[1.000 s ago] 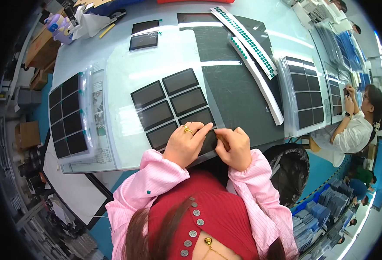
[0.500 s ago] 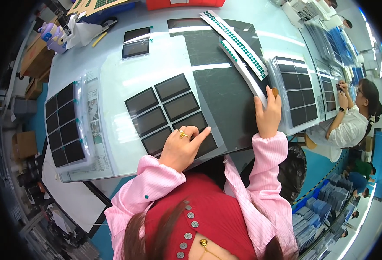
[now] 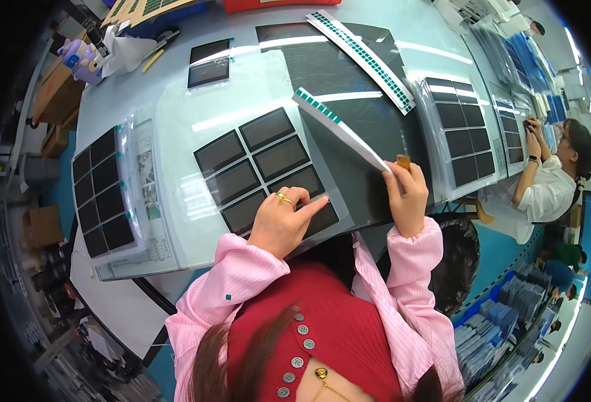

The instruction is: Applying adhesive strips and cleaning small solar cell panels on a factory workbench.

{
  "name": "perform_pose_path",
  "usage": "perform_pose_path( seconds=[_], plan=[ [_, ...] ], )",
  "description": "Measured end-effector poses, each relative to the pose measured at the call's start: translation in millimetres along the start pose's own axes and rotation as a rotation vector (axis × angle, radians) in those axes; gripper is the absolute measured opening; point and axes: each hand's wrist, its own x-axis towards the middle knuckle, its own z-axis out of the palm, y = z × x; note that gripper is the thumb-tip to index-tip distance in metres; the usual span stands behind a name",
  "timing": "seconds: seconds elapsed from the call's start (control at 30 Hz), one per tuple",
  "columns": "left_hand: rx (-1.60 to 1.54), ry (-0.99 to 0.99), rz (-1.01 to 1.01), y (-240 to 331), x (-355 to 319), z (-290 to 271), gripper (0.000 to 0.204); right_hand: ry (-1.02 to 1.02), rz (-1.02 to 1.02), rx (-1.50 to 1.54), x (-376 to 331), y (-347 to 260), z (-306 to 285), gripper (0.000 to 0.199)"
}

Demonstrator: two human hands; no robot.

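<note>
My right hand [image 3: 409, 201] is closed on the lower end of a white strip [image 3: 349, 134] with green square tabs along its far part. The strip is raised at a slant over the dark mat [image 3: 349, 174]. A small brown piece [image 3: 403, 161] shows at those fingertips; its kind I cannot make out. My left hand [image 3: 278, 224] lies on the near end of a group of dark rectangular panels [image 3: 280, 159], some fingers bent and one digit stretched to the right. It covers part of the nearest panels.
Another tabbed strip [image 3: 362, 60] lies farther back. Stacks of dark panels in clear film stand left [image 3: 101, 194] and right [image 3: 459, 127]. Two panels [image 3: 209, 63] lie at the back, near a yellow stick [image 3: 153, 61] and a purple figure [image 3: 81, 60]. A co-worker [image 3: 543, 167] sits at right.
My right hand has drawn the white strip toward me and left, lifting it away from the other strip. My left hand stays almost where it was.
</note>
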Motion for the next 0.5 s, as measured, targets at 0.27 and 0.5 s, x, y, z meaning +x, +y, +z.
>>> perform_pose_path(
  seconds=[0.27, 0.5],
  plan=[
    [-0.045, -0.012, 0.039, -3.5, -5.2, -2.7, 0.029, 0.007, -0.141, -0.052, -12.2, -7.1, 8.1, 0.019],
    [-0.056, 0.033, 0.022, -4.8, -5.7, 0.3, 0.02, 0.121, -0.175, -0.098, -13.9, 1.6, 19.5, 0.024]
  ],
)
